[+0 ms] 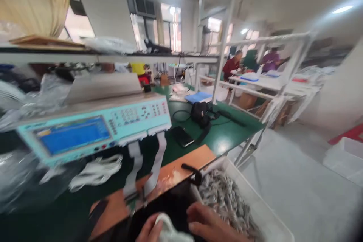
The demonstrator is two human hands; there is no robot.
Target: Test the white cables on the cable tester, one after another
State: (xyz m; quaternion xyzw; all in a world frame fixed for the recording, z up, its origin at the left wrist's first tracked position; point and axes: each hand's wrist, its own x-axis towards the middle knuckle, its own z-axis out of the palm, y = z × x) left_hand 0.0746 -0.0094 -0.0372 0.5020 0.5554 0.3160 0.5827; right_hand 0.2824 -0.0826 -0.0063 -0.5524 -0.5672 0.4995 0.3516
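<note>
At the bottom edge, my left hand [149, 230] is closed on a bundled white cable [169, 228], whose loop sticks up past the fingers. The lower part of the bundle is cut off by the frame. Just to its right is my right hand [211, 224], slightly blurred, with bent fingers and the thumb apart from them; I see nothing in it. It is beside a white bin [256, 196] full of tangled grey cables [227, 196]. Ahead of the left hand, two flat ribbon cables [159, 159] run from a light-blue tester with a screen [96, 132] down to the table edge.
A coiled white cable [96, 172] lies on the green table [227, 136] below the tester. Behind the orange board [195, 159] are a phone [182, 137] and a black pouch [200, 113]. A shelf [113, 58] spans above. Several people sit at far tables.
</note>
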